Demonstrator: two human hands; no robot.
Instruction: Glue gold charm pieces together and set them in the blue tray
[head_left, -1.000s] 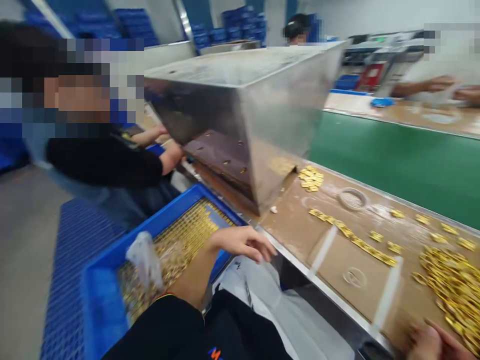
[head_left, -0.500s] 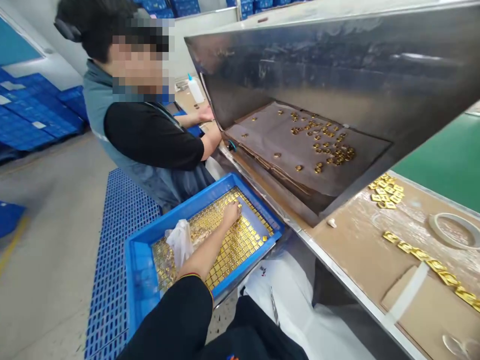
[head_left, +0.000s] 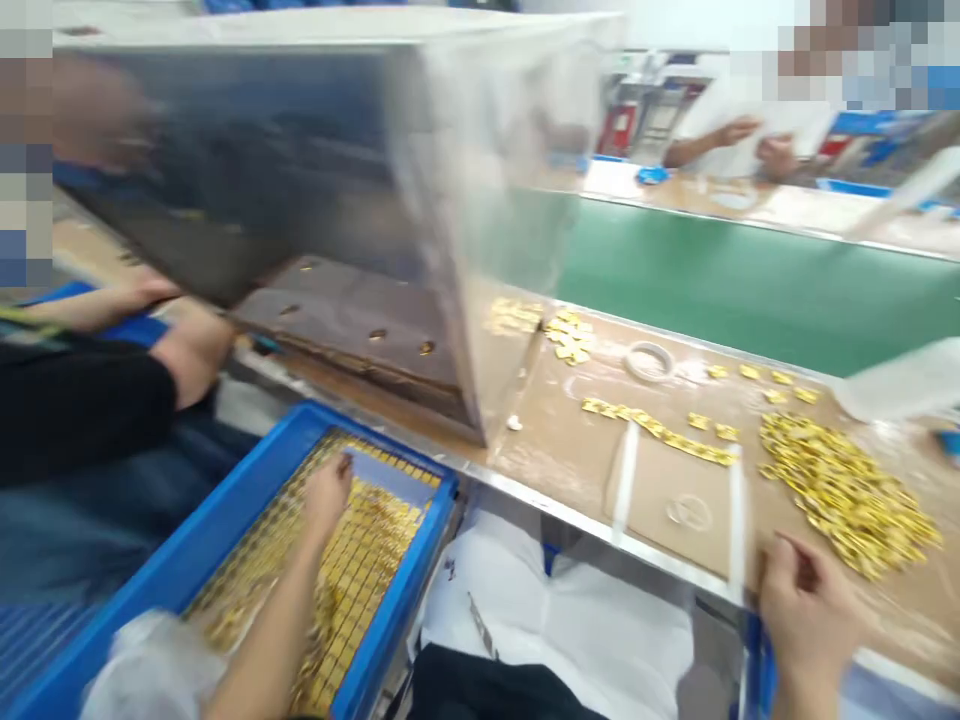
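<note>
My left hand [head_left: 328,492] is over the blue tray [head_left: 296,425], closed with its fingertips together near the far end. Anything between them is too blurred to make out. Rows of small gold square pieces [head_left: 367,590] cover much of the tray's inside, and a pale strip shows beside the fingers. A white plastic bag [head_left: 154,665] lies at the tray's near end. At the table's front edge, my right hand [head_left: 806,600] is half curled, thumb against fingers, just left of a heap of gold pieces [head_left: 844,490]; its contents are hidden.
A row of joined gold pieces [head_left: 656,428] lies above a taped cardboard sheet [head_left: 675,500]. A tape roll [head_left: 649,362] sits behind. The metal hood [head_left: 450,230] stands over the table. A co-worker's arm [head_left: 191,350] is at left; another person's hands [head_left: 757,145] are across the green belt [head_left: 712,270].
My view has swung right, so the heap of gold pieces and my right hand now show. My left hand stays over the tray, near its far end.
</note>
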